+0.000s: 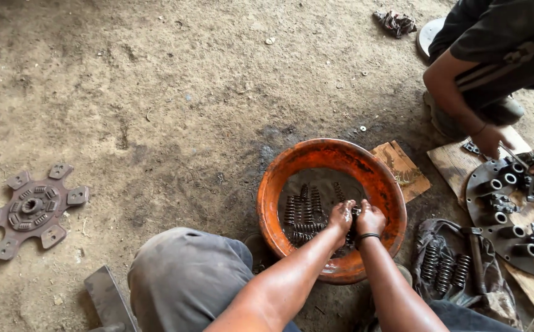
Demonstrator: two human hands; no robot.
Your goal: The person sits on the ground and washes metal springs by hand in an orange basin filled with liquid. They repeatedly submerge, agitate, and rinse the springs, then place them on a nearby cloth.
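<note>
Both forearms reach forward and converge; the left hand (341, 216) and right hand (370, 219) meet, fingers curled, wet and greasy.

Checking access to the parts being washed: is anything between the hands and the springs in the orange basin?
Nothing visible. Both the left hand and right hand are already inside the basin, among the springs in dark liquid.

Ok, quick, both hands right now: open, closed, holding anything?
Left hand: fingers curled over a small dark part in the orange basin; grip unclear.
Right hand: closed on the same small part, beside the left.
</note>
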